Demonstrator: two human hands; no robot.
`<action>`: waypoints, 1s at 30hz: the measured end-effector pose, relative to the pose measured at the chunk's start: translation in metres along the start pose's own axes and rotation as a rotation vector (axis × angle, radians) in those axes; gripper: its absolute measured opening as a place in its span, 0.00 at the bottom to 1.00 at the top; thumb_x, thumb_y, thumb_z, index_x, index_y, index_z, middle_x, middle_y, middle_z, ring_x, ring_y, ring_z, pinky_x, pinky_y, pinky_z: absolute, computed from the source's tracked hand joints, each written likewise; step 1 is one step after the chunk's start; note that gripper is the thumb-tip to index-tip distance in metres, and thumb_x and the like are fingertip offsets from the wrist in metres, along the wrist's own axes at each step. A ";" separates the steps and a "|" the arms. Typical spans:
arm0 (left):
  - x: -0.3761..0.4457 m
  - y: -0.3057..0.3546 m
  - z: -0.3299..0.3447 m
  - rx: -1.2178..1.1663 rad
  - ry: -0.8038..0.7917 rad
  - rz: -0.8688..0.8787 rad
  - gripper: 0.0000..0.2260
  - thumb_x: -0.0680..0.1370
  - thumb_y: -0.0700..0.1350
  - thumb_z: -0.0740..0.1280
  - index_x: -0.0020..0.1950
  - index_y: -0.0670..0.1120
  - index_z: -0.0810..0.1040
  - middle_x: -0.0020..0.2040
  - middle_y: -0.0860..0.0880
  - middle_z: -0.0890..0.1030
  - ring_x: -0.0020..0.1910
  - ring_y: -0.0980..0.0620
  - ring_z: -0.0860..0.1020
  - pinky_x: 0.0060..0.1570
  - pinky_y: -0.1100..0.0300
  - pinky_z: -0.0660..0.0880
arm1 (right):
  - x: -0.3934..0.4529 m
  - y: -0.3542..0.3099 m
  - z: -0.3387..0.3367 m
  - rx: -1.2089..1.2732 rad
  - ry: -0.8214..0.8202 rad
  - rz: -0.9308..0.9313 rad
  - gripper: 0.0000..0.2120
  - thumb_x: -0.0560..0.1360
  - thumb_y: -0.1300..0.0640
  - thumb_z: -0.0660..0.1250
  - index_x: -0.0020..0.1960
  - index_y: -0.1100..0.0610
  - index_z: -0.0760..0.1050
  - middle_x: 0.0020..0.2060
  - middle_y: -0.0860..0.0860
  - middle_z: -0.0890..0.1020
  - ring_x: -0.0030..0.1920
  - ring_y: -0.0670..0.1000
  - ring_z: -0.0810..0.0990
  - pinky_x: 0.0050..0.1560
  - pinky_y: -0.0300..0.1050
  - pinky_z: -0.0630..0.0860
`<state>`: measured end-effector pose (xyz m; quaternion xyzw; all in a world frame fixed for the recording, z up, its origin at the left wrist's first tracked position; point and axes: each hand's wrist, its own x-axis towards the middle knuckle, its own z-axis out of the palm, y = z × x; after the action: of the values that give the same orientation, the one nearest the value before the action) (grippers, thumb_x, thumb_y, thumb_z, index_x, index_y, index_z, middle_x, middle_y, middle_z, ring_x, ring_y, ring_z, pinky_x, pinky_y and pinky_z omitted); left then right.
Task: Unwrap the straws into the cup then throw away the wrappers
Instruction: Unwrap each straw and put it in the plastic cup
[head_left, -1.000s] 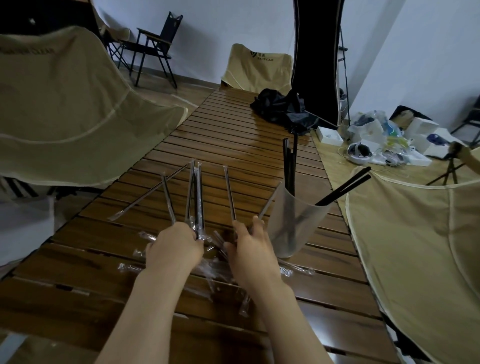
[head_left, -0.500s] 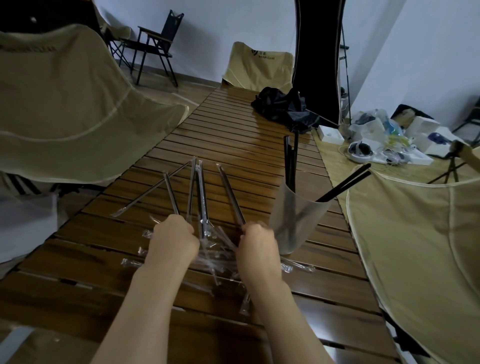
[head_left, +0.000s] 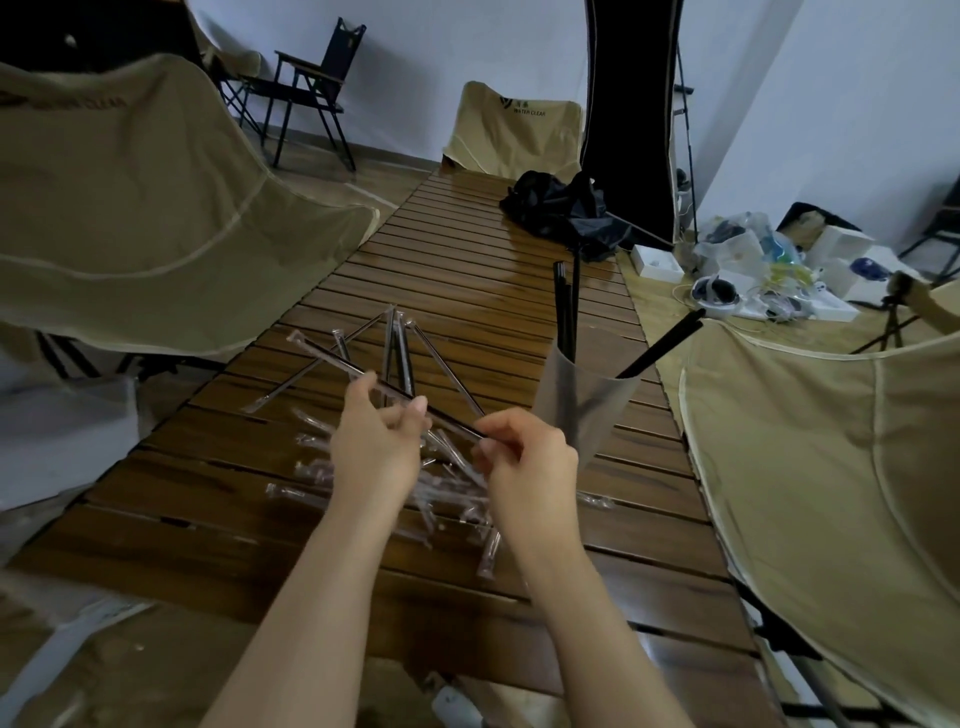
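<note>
cup (head_left: 582, 410) right of wrappers (head_left: 447, 493), straws (head_left: 563, 312) inside

"WATER CLEAR" on the far tan chair (head_left: 514, 130) and the left chair (head_left: 130, 171).

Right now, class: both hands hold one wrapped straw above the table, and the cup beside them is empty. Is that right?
Not quite. The cup is not empty: the head view shows several black straws standing in it. The rest holds: the left hand and right hand hold one wrapped straw above the table.
</note>
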<state>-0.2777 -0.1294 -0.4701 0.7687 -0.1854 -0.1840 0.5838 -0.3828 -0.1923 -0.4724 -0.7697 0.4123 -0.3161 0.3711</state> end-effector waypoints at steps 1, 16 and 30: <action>-0.002 0.000 0.000 -0.022 0.028 0.017 0.29 0.79 0.46 0.67 0.77 0.52 0.59 0.53 0.48 0.83 0.48 0.54 0.81 0.44 0.64 0.75 | -0.003 -0.001 -0.003 0.034 -0.031 0.005 0.10 0.78 0.64 0.63 0.52 0.52 0.79 0.41 0.47 0.81 0.42 0.42 0.81 0.41 0.34 0.79; -0.001 -0.003 -0.025 0.499 0.048 0.135 0.11 0.73 0.50 0.74 0.53 0.60 0.81 0.75 0.39 0.63 0.77 0.36 0.53 0.73 0.39 0.55 | -0.005 0.004 -0.030 0.103 -0.095 0.151 0.09 0.80 0.63 0.60 0.47 0.54 0.76 0.40 0.51 0.81 0.40 0.45 0.79 0.33 0.31 0.73; 0.004 0.007 -0.033 0.634 0.149 0.062 0.06 0.72 0.51 0.75 0.47 0.58 0.82 0.80 0.44 0.41 0.77 0.33 0.37 0.73 0.35 0.48 | 0.006 0.012 -0.029 -0.094 -0.032 0.251 0.08 0.80 0.61 0.59 0.52 0.57 0.77 0.46 0.54 0.80 0.46 0.50 0.79 0.43 0.41 0.76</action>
<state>-0.2583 -0.1059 -0.4555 0.9176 -0.2135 -0.0424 0.3326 -0.4074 -0.2113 -0.4660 -0.7335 0.5137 -0.2354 0.3777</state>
